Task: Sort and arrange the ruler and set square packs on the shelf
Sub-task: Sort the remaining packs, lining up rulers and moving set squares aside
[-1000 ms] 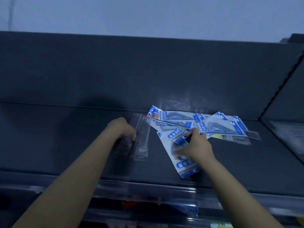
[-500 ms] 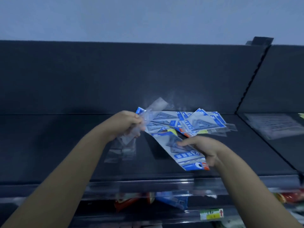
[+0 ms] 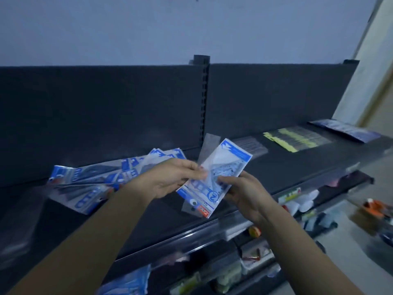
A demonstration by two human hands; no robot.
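Two packs held together in the air above the dark shelf [image 3: 282, 167], near its front edge:

1. Blue-and-white set square pack [image 3: 221, 175], tilted, its printed end with a circled "2" lying toward the person and its far corner pointing up and to the right.
2. Clear narrow pack [image 3: 208, 143], directly behind the first, its ends showing past the upper and lower edges; contents cannot be made out.

Left hand [image 3: 168, 179]: thumb and fingertips pinch the left edge of the set square pack, fingers close together.
Right hand [image 3: 246, 193]: fingers curled under the pack's right side, thumb pressed on its face.

Heap of packs [image 3: 89, 188]: same blue-and-white printing, lying flat and overlapping on the shelf to the left of the hands, reaching back to the back panel [image 3: 106, 116]. Number in the heap cannot be told.

Further right on the same shelf, well apart from the hands:
- clear packs [image 3: 251, 145], flat, just beyond a slotted upright post [image 3: 204, 92];
- yellow-topped packs [image 3: 297, 138], laid in an overlapping row;
- blue pack [image 3: 346, 129], at the far end.

Lower shelves [image 3: 255, 258]: assorted small goods, blurred.

Pale wall [image 3: 191, 28] above the back panel
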